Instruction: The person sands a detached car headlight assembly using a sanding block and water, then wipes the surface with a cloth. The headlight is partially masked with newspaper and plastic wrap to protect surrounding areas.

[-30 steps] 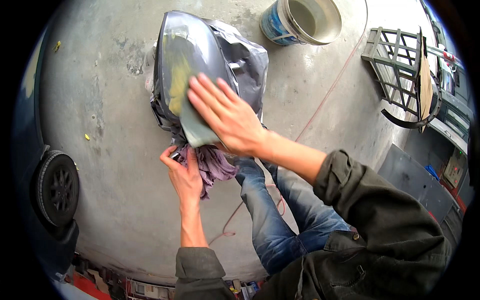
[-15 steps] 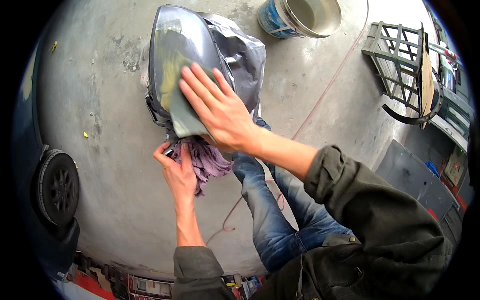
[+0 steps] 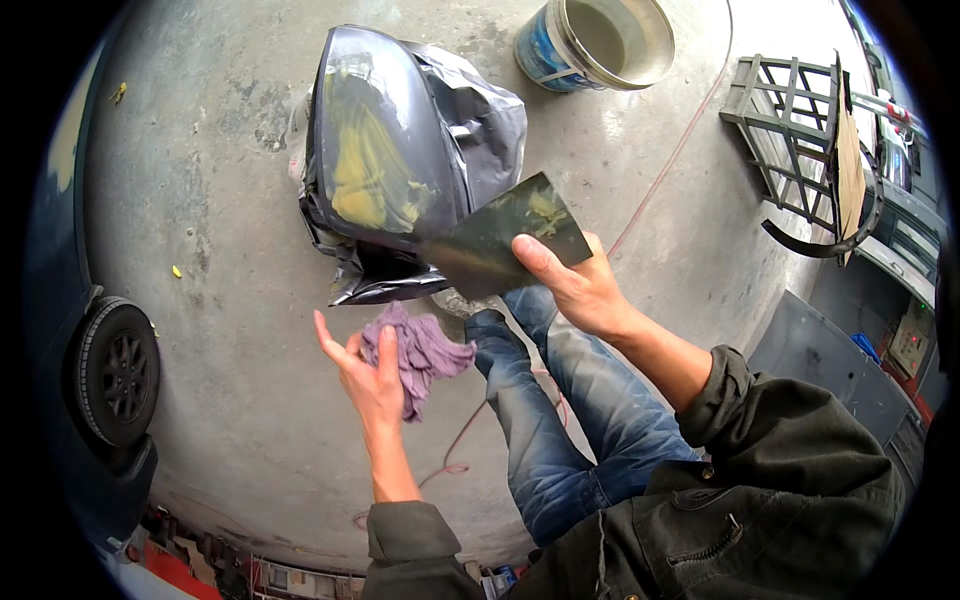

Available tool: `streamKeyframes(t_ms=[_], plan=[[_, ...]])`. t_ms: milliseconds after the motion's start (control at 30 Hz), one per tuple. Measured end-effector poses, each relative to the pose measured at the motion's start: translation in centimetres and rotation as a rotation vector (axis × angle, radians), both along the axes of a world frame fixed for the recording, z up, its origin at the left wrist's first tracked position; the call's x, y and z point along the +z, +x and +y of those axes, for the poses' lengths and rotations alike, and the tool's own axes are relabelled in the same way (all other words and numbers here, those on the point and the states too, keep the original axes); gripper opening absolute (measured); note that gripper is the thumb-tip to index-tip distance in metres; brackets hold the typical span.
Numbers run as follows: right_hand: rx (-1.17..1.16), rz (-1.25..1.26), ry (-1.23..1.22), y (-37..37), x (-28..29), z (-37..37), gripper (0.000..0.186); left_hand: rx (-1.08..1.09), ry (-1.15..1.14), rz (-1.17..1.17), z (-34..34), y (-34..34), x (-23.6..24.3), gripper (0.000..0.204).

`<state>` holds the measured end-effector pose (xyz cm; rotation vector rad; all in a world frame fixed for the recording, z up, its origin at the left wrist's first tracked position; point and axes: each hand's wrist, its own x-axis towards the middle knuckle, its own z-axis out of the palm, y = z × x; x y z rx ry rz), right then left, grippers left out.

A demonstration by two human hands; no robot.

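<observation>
A glossy dark grey, rounded shell (image 3: 400,95), looking like a car side-mirror housing, stands ahead of me. A smeared yellow patch of filler (image 3: 370,165) covers much of its face, and crinkled grey plastic sheeting (image 3: 490,125) wraps its right side and base. My right hand (image 3: 585,285) pinches a dark sheet of sandpaper (image 3: 485,240), thumb on top; yellow residue marks its upturned face. The sheet overlaps the shell's lower right in view. Below the shell, my left hand (image 3: 370,385) holds a crumpled purple rag (image 3: 430,355) by the thumb, its other fingers partly extended.
A bucket (image 3: 555,50) stands beyond the shell to the right. Farther right are a slatted grey crate (image 3: 785,120) and a curved black strip (image 3: 810,242). A thin red hose (image 3: 670,165) crosses the concrete floor. A vehicle wheel (image 3: 118,370) is at left.
My right hand has lifted off the shell and moved right, turning the sandpaper over. The yellow patch now shows fully. My left hand with the rag has drawn back from the shell's base.
</observation>
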<state>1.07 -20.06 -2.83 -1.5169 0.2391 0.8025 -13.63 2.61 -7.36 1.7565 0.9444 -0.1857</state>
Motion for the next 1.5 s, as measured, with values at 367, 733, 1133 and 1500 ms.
streamKeyframes(t_ms=[367, 733, 1133, 1500], plan=[[0.251, 0.289, 0.137, -0.7, -1.7, 0.0, 0.034, -0.141, -0.734, 0.009, -3.4, -3.5, 4.4, 0.052], [0.001, 0.4, 0.009, -1.1, -2.1, -2.7, 0.049, -0.29, -0.544, 0.049, -4.4, -1.3, 7.2, 0.025], [0.986, -0.729, -0.269, -4.0, 0.8, -2.6, 0.069, -0.571, -0.635, 0.046, -6.1, -0.4, 7.6, 0.024], [0.91, -0.535, -0.145, -2.3, -0.4, -2.4, 0.082, -0.443, -0.639, 0.03, -3.2, -0.1, 5.9, 0.034]])
